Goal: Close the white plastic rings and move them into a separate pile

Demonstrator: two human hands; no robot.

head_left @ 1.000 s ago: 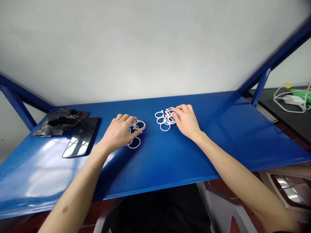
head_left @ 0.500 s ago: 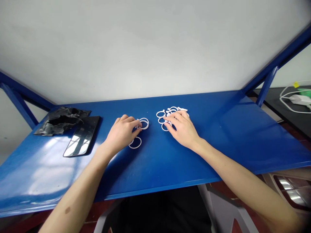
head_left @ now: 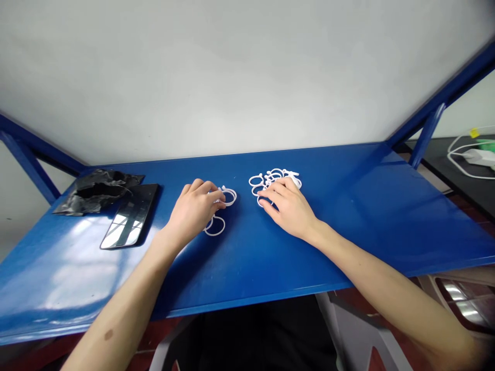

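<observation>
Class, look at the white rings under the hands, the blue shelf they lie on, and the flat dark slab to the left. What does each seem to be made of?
White rings: probably plastic; thin, uniformly white and matte.
Blue shelf: likely painted metal; smooth glossy coat with broad light reflections and matching blue frame bars.
Dark slab: seemingly glass-faced, perhaps a phone; its flat black surface mirrors the light.

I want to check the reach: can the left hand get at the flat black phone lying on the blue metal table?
Probably yes. The left hand rests on small white plastic rings, the flat black phone lies beside it, and only bare blue metal table lies between.
</observation>
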